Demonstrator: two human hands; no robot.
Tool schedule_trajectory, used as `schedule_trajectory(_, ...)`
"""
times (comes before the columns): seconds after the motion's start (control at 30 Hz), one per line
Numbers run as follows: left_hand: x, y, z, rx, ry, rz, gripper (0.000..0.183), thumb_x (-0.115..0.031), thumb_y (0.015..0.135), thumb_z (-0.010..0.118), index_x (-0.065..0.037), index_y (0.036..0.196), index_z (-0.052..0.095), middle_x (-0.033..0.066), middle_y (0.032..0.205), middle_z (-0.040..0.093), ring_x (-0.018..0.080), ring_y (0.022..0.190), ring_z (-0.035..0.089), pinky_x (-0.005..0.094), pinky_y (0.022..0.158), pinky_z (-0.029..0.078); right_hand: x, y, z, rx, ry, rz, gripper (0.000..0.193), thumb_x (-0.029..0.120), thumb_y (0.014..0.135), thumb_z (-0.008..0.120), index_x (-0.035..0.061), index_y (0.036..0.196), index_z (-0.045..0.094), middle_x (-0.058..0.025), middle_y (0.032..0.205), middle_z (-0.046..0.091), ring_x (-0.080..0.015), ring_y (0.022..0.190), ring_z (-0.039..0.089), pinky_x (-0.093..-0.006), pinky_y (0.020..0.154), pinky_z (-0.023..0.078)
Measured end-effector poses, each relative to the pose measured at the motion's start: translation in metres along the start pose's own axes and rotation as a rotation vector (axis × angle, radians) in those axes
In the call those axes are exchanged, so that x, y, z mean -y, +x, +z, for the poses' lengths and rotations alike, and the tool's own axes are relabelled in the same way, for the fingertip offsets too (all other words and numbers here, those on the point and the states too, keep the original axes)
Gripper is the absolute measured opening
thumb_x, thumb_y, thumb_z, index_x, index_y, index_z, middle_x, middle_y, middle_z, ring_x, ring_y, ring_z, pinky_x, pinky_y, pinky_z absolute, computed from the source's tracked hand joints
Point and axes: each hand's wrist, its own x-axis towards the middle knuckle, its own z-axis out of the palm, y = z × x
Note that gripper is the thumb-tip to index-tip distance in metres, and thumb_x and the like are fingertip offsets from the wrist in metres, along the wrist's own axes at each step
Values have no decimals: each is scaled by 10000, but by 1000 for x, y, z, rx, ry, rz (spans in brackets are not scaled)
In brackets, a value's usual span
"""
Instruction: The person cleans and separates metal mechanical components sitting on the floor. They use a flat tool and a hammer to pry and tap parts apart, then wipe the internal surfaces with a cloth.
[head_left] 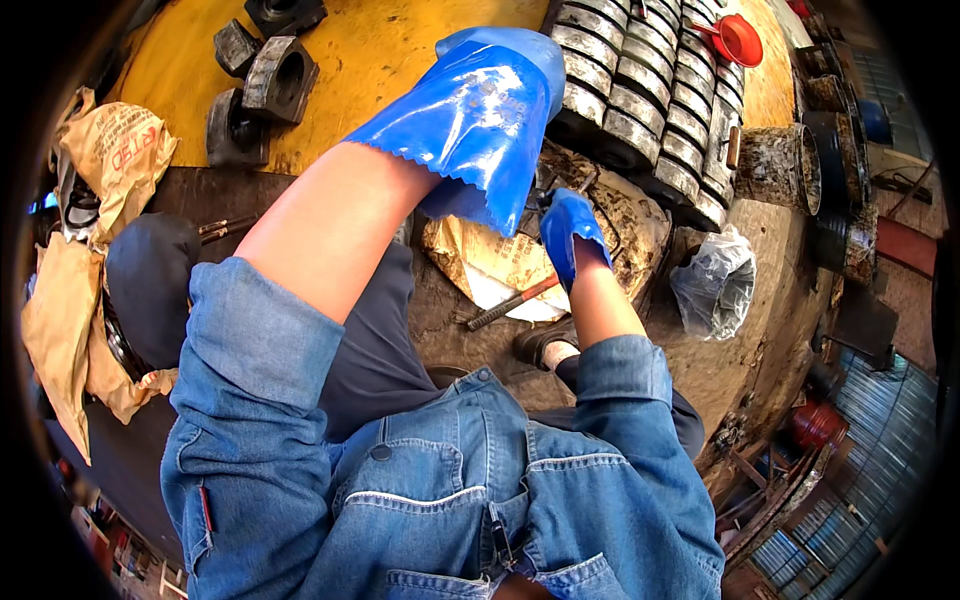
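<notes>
Blue-gloved left hand overlaps the left side of the blackened metal rows; fingers hidden behind the glove, can't tell if spread or closed. Blue-gloved right hand is lower, beside a dark metal piece; fingers too small to read, grip or contact unclear. Good handling, I'd judge: left steadies firmly, right works squarely, loose cuffs kept off rough edges. Just below the right hand, a red-shafted tool lies over crumpled brown paper; mind it near the wrist. Farther out: loose dark blocks on the yellow surface, plastic-wrapped container at right.
</notes>
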Motion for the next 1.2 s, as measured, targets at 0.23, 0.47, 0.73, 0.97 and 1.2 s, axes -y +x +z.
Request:
schedule_trajectory(0.23, -8, 4, 3, -40, -18, 54, 306, -235, 766, 763, -174, 1065, 781, 107, 1062, 733, 352, 994, 702, 692, 738, 533, -4, 33, -10, -90, -224, -65, 143, 109, 813, 687, 40, 929, 734, -226, 942, 713, -389, 943, 697, -382, 828, 560)
schedule_trajectory(0.47, -4, 8, 5, -51, -41, 50, 295, -253, 784, 739, -167, 1063, 777, 114, 1057, 732, 350, 985, 702, 656, 754, 539, 15, 21, 2, -263, -277, -332, 206, 161, 862, 617, 28, 961, 739, -237, 936, 702, -380, 915, 700, -374, 772, 554)
schedule_trajectory(0.73, 0, -2, 6, -64, -39, 16, 289, -274, 804, 711, -158, 1062, 772, 122, 1052, 731, 348, 976, 703, 616, 773, 545, 28, 72, 32, -42, 221, 39, 276, 213, 845, 664, 14, 1025, 730, -267, 1017, 692, -425, 973, 679, -431, 811, 560)
schedule_trajectory(0.97, -6, -6, 3, -68, -42, 37, 288, -292, 822, 686, -151, 1060, 768, 129, 1047, 730, 346, 967, 703, 580, 789, 551, -3, 88, 45, -8, 93, -445, 234, 137, 819, 647, 33, 1016, 721, -202, 1040, 713, -394, 957, 692, -420, 818, 559)
schedule_trajectory(1.2, -7, -5, 5, -65, -35, 26, 293, -310, 840, 662, -144, 1058, 764, 136, 1042, 729, 344, 959, 704, 545, 805, 557, 7, 89, 33, 117, -288, -711, 222, 147, 833, 613, 36, 997, 711, -183, 975, 719, -375, 899, 699, -412, 796, 559)
